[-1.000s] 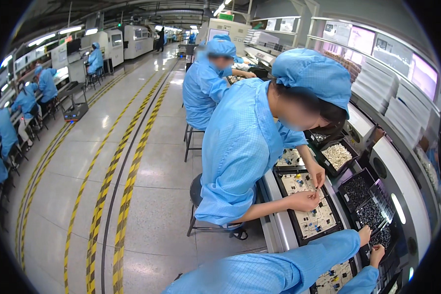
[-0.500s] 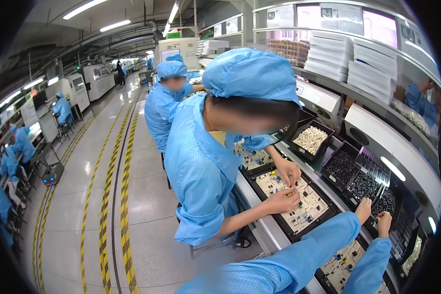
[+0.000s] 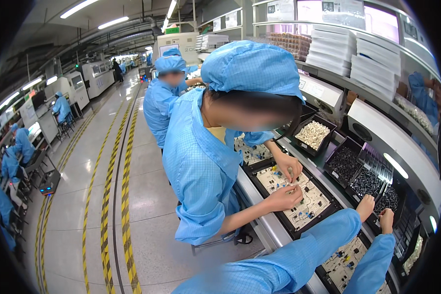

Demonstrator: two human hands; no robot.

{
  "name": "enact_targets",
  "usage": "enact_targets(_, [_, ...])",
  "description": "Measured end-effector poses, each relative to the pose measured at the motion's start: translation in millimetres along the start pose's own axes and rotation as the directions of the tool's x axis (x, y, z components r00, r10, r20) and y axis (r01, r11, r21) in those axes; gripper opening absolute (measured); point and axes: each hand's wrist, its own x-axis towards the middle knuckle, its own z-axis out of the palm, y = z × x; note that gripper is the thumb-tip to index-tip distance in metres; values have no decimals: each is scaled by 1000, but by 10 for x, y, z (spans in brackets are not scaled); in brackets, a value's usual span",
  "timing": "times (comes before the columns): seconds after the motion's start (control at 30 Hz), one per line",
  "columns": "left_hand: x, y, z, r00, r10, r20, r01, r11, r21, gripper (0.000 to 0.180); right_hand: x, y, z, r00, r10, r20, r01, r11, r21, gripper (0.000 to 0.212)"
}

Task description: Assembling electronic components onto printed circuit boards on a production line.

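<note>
Electronics assembly factory, production hall. Workers in blue smocks and caps (image 3: 252, 66) seated along line; circuit boards (image 3: 299, 196), component bins (image 3: 313, 134), yellow-striped floor lane (image 3: 125, 196)

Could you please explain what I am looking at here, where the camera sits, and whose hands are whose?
The picture comes from a fisheye camera worn on a person's head, so straight edges bend near the rim. The two blue sleeves at the bottom are the wearer's own. Their left hand and right hand reach toward bins of small dark parts; whether either holds anything is too small to tell. Below them lies a pale circuit board in a black tray. The co-worker in a blue coat and cap, seated on the left, bends over another circuit board, touching it with both hands. A bin of white parts sits behind.
</note>
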Motion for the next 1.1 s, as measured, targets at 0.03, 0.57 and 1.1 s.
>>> enact_targets(0.03, [-1,7,12,1000,-2,-3,2,1000,1,15,16,47,20,1000,-3,-2,3,1000,-1,15])
enact_targets(0.57, [-39,23,-51,995,-35,-91,30,998,-47,12,17,112,74,999,-52,-1,52,998,-26,15])
enact_targets(1.1, [-99,-36,-138,997,70,-42,-69,998,8,18,-152,-245,-31,988,-70,-135,48,987,-156,6])
